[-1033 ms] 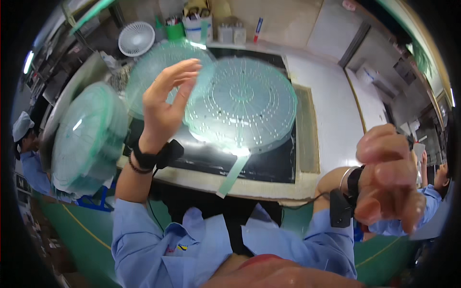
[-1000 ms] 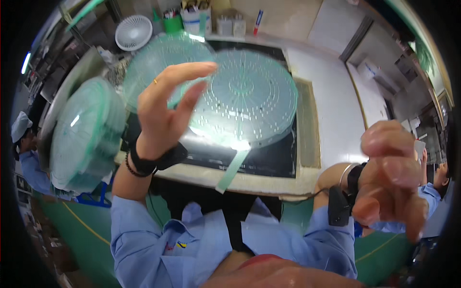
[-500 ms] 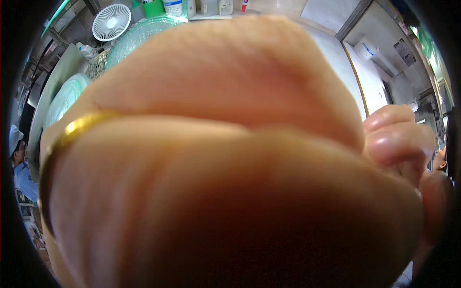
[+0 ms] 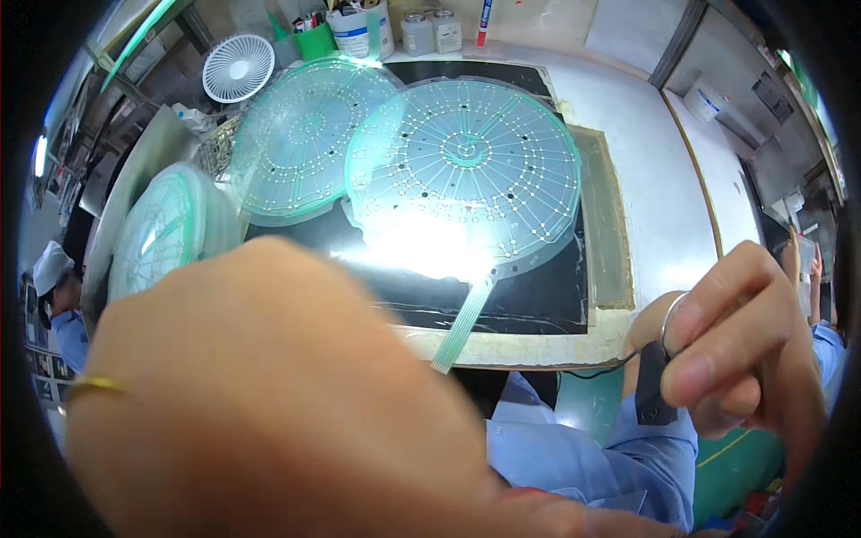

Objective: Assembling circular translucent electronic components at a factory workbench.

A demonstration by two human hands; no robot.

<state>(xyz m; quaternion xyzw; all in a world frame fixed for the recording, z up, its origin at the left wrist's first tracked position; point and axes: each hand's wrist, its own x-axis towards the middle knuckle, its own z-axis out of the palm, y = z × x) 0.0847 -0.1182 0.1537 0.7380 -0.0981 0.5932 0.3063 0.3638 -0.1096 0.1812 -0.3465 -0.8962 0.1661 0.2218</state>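
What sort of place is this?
It looks like a factory or workshop, maybe for electronics. You can see round, see-through sheets patterned with lines and dots, a long workbench, and another person dressed in blue over at the left.

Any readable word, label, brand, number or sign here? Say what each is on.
None legible enough to quote.
White tub at the back: blue-and-white label, print too small.
Two jars beside it: pale labels, too small.
Red-and-blue marker: any print too small.
White container at right: blue marking, too small.
Dark sheet on right wall: unreadable.
Front round panel: dots and lines, no legible lettering.
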